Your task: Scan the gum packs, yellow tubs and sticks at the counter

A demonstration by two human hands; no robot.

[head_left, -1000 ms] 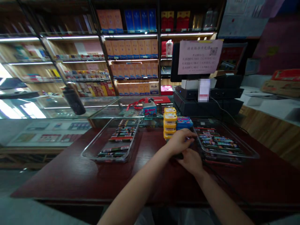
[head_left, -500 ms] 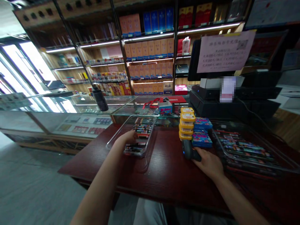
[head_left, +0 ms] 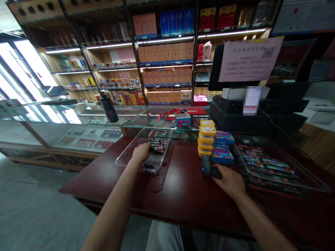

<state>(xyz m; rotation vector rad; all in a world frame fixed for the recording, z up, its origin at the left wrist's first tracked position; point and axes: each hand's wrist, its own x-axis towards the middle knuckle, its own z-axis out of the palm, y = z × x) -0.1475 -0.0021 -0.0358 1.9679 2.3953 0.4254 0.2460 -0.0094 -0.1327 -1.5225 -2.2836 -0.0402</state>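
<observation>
A clear plastic tray [head_left: 123,157] on the left of the dark red table holds a row of slim patterned pens [head_left: 159,142]. My left hand [head_left: 141,152] reaches over the tray's left side, its fingers curled at the near ends of the pens; the fingertips are partly hidden. Several dark pens [head_left: 149,166] lie apart at the tray's near end. My right hand [head_left: 231,179] rests on the table, closed round the handle of a black barcode scanner [head_left: 207,166] with a small blue light. The scanner's head touches or nearly touches a stack of yellow-lidded tubs [head_left: 206,141].
Blue patterned packs [head_left: 223,151] are stacked beside the tubs. A second clear tray [head_left: 250,170] with many pens stands at the right. Behind are a glass counter, a small blue box [head_left: 183,122], a black bottle [head_left: 110,109] and a monitor with a pink notice [head_left: 248,59].
My left hand has shifted slightly away from me along the tray, and a gap now shows between the near pens and the others. My right hand keeps its hold on the scanner.
</observation>
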